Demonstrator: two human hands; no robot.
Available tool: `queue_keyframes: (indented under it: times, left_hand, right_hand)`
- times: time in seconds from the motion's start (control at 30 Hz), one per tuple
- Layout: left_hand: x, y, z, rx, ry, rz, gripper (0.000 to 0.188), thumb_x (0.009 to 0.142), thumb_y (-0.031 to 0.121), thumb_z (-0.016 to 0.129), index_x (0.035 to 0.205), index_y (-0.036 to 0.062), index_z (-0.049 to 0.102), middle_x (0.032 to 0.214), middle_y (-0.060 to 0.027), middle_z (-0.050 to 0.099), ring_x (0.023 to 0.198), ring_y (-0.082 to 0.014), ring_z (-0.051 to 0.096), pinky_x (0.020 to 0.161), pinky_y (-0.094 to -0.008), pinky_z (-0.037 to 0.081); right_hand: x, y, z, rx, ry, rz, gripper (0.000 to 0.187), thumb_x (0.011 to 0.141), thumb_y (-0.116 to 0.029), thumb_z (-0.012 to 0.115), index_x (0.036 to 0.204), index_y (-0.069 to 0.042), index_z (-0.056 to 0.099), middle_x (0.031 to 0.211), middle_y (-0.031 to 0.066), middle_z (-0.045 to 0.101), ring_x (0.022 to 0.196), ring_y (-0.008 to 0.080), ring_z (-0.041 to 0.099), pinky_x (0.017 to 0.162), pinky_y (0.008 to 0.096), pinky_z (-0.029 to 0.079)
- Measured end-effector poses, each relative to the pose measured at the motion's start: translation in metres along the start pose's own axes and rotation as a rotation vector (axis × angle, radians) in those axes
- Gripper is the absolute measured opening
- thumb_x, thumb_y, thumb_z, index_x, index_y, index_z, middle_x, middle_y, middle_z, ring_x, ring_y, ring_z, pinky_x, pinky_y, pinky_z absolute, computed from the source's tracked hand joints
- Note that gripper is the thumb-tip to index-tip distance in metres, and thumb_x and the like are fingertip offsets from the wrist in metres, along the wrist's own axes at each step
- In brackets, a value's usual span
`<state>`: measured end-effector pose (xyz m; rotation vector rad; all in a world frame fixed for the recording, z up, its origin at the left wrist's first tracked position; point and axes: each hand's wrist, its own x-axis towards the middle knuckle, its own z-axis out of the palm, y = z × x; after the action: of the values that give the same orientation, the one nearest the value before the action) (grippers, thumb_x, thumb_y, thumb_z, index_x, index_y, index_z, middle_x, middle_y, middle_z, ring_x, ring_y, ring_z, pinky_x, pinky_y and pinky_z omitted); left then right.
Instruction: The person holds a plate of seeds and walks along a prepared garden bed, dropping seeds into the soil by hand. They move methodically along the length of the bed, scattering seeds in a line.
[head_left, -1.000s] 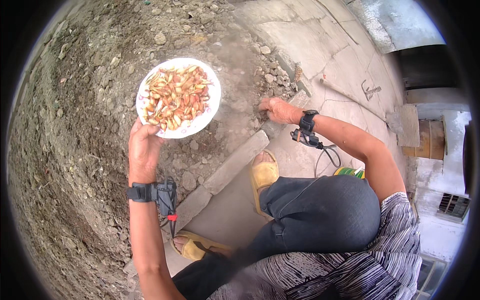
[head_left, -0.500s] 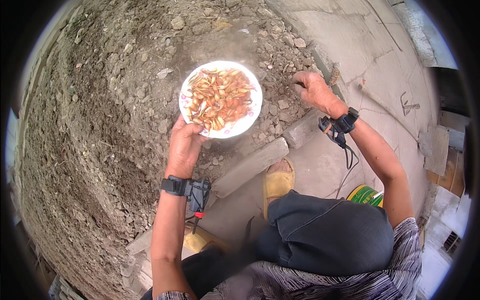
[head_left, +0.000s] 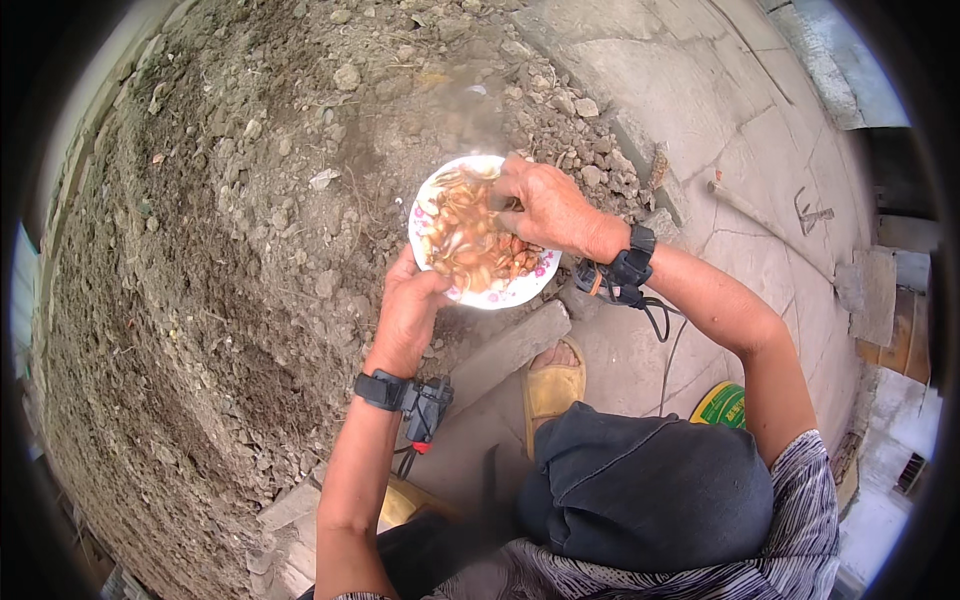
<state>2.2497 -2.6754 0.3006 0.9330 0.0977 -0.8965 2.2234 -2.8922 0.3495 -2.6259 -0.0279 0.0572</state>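
Note:
My left hand (head_left: 405, 315) grips the near-left rim of a round white plate (head_left: 495, 298) with pink flower marks, its thumb over the edge. A heap of small tan and reddish-brown cloves (head_left: 460, 240), which look like garlic cloves, covers the plate. My right hand (head_left: 550, 210) reaches over the plate's right side. Its thumb and fingers are curved and apart, with the tips at the cloves. Those tips are partly blurred, and no clove shows clearly between them. The plate is held above the soil.
Loose, cloddy soil (head_left: 220, 270) spreads left and ahead. A border of stone blocks (head_left: 515, 350) separates it from cracked paving (head_left: 740, 120). A long-handled tool (head_left: 760, 215) lies on the paving at right. Near my right knee stands a green-and-yellow bucket (head_left: 720, 404). My yellow slipper (head_left: 553, 390) is beside the border.
My right hand has moved left from over the soil's edge to the cloves in the plate. My left hand has brought the plate right and slightly nearer, turning it.

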Motion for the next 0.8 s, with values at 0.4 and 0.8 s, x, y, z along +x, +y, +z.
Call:
queue_keyframes:
  times: [0.4, 0.8]
  left_hand:
    - [-0.034, 0.012, -0.030, -0.197, 0.101, 0.046, 0.058, 0.070, -0.011, 0.048, 0.128, -0.0025, 0.045, 0.124, -0.0147, 0.056, 0.111, -0.0256, 0.057, 0.095, -0.0396, 0.048]
    - [-0.070, 0.026, -0.046, -0.278, 0.350, 0.180, 0.062, 0.066, -0.011, 0.050, 0.128, -0.0035, 0.044, 0.125, -0.0150, 0.055, 0.111, -0.0268, 0.057, 0.098, -0.0401, 0.045]
  right_hand:
    - [0.060, 0.103, -0.073, 0.060, 0.091, 0.260, 0.026, 0.074, -0.023, 0.067, 0.093, -0.005, 0.070, 0.078, 0.0155, 0.067, 0.073, 0.0243, 0.065, 0.069, 0.0365, 0.051]
    - [0.233, 0.118, -0.013, -0.565, -0.024, -0.039, 0.013, 0.072, -0.008, 0.061, 0.080, 0.000, 0.068, 0.084, 0.0207, 0.065, 0.083, 0.0363, 0.064, 0.072, 0.0429, 0.052]
